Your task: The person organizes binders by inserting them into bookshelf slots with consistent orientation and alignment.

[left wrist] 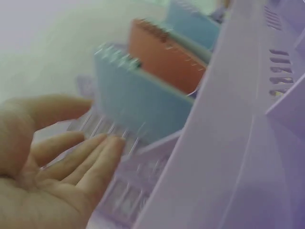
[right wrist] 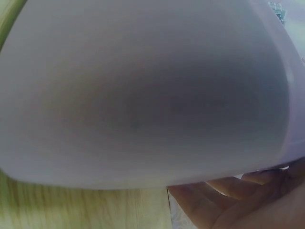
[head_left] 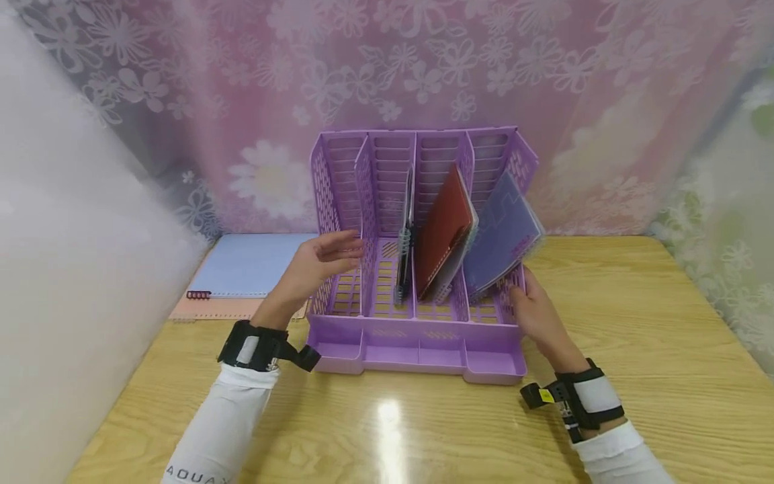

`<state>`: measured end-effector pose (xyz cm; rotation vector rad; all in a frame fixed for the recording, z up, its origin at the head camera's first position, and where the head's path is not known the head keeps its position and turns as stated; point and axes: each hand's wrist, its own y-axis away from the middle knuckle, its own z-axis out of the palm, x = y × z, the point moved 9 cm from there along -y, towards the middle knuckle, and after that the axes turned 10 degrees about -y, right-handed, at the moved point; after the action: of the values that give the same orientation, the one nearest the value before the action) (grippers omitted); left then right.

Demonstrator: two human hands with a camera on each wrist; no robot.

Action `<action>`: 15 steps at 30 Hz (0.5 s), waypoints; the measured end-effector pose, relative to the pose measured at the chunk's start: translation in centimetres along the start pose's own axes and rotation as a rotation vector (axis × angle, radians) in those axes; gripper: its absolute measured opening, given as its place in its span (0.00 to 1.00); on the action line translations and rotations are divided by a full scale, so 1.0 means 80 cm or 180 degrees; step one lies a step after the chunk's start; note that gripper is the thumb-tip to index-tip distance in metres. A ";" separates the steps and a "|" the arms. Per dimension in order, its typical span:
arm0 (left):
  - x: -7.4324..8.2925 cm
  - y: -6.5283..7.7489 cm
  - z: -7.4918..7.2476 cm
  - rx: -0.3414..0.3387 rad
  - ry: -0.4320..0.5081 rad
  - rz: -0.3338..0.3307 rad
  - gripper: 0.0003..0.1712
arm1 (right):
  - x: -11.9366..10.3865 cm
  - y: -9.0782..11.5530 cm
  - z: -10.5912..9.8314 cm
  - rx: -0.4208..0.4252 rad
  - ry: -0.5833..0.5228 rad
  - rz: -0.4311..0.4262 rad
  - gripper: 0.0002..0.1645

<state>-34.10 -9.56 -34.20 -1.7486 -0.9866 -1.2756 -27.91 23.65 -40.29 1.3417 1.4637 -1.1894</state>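
A purple file organizer (head_left: 417,329) with upright compartments stands on the table. My left hand (head_left: 320,262) is in front of its leftmost compartment, fingers fairly straight and nothing in them; in the left wrist view this hand (left wrist: 71,162) has the palm showing. With my right hand (head_left: 537,312) I grip the front edge of the organizer's right side wall. Inside lean a dark spiral notebook (head_left: 404,235), a red-brown notebook (head_left: 444,232) and a blue notebook (head_left: 498,235), the blue one in the rightmost compartment. The organizer's wall (right wrist: 143,114) hides most of the right wrist view.
Left of the organizer, a light blue notebook (head_left: 254,262) lies flat over a peach-coloured one (head_left: 211,309). Shallow trays (head_left: 441,356) run along the organizer's front. A flowered curtain (head_left: 411,67) hangs behind the wooden table (head_left: 635,336).
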 end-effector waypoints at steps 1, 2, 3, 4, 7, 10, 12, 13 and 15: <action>-0.004 0.005 -0.014 0.0166 0.0250 -0.0031 0.31 | 0.000 0.000 -0.001 0.0008 0.0015 0.0005 0.31; -0.009 0.011 -0.029 0.0350 0.0503 -0.0085 0.30 | 0.000 -0.001 -0.002 0.0007 0.0024 0.0012 0.32; -0.017 0.018 -0.044 0.0546 0.0781 -0.0166 0.29 | 0.001 -0.001 -0.002 0.0005 0.0031 0.0019 0.32; -0.026 0.026 -0.060 0.0763 0.1054 -0.0282 0.29 | 0.001 -0.001 -0.002 0.0001 0.0045 0.0031 0.32; -0.058 0.060 -0.100 0.1350 0.1819 -0.0664 0.31 | 0.001 -0.002 0.000 -0.0037 0.0073 0.0058 0.32; -0.091 0.097 -0.125 0.1877 0.2537 -0.1058 0.36 | 0.000 -0.001 0.003 -0.0071 0.0040 0.0073 0.33; -0.109 0.119 -0.130 0.2080 0.2933 -0.1226 0.39 | -0.001 -0.001 0.004 -0.0091 0.0012 0.0075 0.33; -0.116 0.129 -0.132 0.2155 0.3098 -0.1288 0.40 | -0.001 -0.001 0.005 -0.0095 0.0002 0.0076 0.33; -0.129 0.144 -0.132 0.2228 0.3536 -0.1332 0.42 | -0.002 -0.001 0.007 -0.0106 -0.0008 0.0084 0.33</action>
<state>-30.05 -25.46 -43.25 -0.1779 -0.9210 -1.5740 -28.00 23.07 -40.29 1.3326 1.4535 -1.1445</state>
